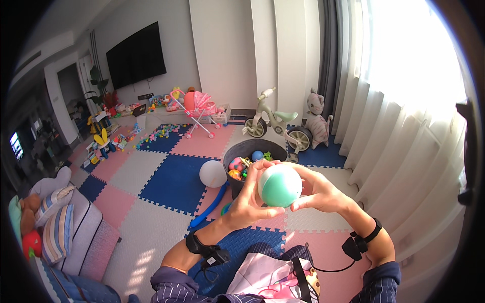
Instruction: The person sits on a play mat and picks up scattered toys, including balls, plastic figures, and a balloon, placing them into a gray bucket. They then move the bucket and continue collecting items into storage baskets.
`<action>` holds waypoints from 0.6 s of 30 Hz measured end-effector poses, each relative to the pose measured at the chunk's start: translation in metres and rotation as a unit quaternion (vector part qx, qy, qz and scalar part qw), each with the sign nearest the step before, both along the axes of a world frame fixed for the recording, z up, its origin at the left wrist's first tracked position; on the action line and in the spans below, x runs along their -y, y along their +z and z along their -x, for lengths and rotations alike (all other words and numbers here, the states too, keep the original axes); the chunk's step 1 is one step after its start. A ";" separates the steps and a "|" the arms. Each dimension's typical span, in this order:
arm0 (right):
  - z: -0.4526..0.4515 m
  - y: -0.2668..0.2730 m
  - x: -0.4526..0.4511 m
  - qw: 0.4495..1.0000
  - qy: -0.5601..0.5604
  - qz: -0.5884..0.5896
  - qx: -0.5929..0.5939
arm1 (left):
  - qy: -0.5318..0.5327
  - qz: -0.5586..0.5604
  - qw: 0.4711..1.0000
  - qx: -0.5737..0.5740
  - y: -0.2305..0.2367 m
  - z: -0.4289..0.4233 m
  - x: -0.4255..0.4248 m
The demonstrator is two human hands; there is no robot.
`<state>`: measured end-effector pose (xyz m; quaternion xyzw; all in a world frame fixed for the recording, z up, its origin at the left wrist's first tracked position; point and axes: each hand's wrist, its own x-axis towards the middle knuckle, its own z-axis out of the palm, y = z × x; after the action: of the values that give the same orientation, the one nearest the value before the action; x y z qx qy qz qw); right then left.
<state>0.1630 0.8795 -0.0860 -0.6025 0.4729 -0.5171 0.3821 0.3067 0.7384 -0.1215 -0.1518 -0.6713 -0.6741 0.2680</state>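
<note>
Between my two hands is a green-and-white ball, held up above the foam floor mat. My left hand curves around its left side, thumb below it. From the other side my right hand cups the ball, its thumb near the lower edge. Just behind the ball stands a dark grey toy bin, partly hidden by my hands. Inside the bin lie a blue ball, a pink toy, an orange toy and other small toys. A white balloon rests on the mat left of the bin.
A long blue balloon lies left of my left forearm. Beyond the bin are a balance bike, a cat-shaped balloon and a pink doll stroller. Small blocks are scattered farther off. A sofa stands left, a sheer curtain right.
</note>
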 end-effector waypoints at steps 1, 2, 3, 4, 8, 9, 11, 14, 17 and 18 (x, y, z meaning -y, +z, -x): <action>0.000 -0.001 0.000 0.998 -0.030 0.031 -0.037 | 0.006 0.035 0.999 -0.015 0.002 0.001 0.002; 0.000 -0.002 0.000 0.993 -0.061 0.063 -0.074 | 0.045 0.080 0.996 -0.013 0.005 -0.001 0.005; -0.001 -0.002 0.000 0.984 -0.097 0.101 -0.114 | 0.083 0.127 0.988 -0.012 0.008 -0.003 0.008; -0.002 -0.003 -0.001 0.950 -0.168 0.140 -0.222 | 0.121 0.165 0.979 -0.006 0.011 -0.004 0.009; -0.011 -0.006 0.003 0.905 -0.217 0.188 -0.314 | 0.275 0.340 0.897 -0.060 0.016 -0.008 0.009; -0.012 -0.006 0.003 0.907 -0.216 0.205 -0.298 | 0.266 0.332 0.903 -0.060 0.017 -0.009 0.009; -0.012 -0.005 0.005 0.906 -0.211 0.219 -0.293 | 0.250 0.326 0.909 -0.068 0.018 -0.009 0.009; -0.011 -0.004 0.005 0.877 -0.222 0.245 -0.347 | 0.265 0.340 0.897 -0.096 0.016 -0.009 0.010; -0.016 -0.007 0.004 0.872 -0.240 0.253 -0.343 | 0.271 0.362 0.885 -0.110 0.013 -0.009 0.012; -0.017 -0.009 0.004 0.874 -0.242 0.250 -0.340 | 0.264 0.352 0.891 -0.109 0.011 -0.008 0.013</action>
<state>0.1797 0.8753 -0.0949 -0.6835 0.5593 -0.4577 -0.1026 0.3148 0.7250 -0.1108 -0.1258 -0.8468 -0.2773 0.4362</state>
